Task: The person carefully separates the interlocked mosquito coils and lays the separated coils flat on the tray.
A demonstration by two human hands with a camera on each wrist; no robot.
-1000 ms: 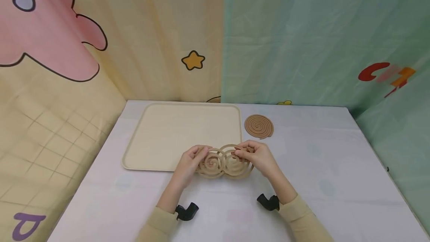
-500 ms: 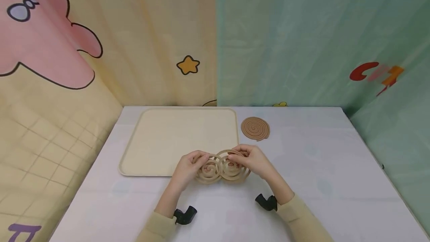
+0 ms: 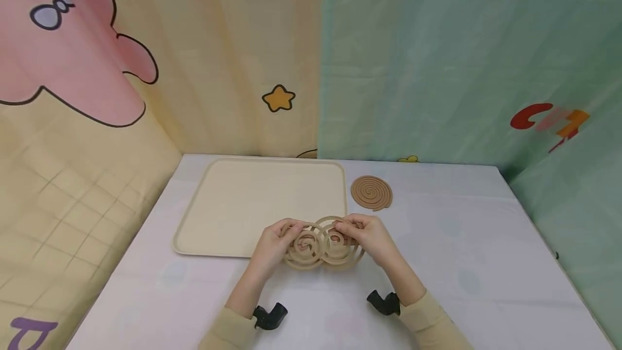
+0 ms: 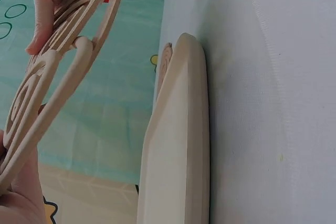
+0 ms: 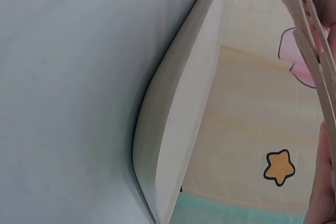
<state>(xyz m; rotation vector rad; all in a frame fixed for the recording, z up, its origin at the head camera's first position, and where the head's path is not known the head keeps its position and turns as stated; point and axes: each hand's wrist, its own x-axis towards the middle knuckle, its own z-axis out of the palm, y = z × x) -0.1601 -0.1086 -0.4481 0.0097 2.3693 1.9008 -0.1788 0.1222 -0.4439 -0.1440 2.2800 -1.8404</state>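
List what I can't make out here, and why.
Head: near right corner of tray, behind held coils and right hand.
Left wrist: part of brown coil, behind tray.
Left wrist: left hand, partly cut off by left edge.
Right wrist: part of held coils, cut off by right edge.

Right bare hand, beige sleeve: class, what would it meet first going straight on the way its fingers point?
The right hand would first meet the overlapping pale tan spiral coils it helps hold; past them, probably the bare left hand opposite, though depth is unclear.
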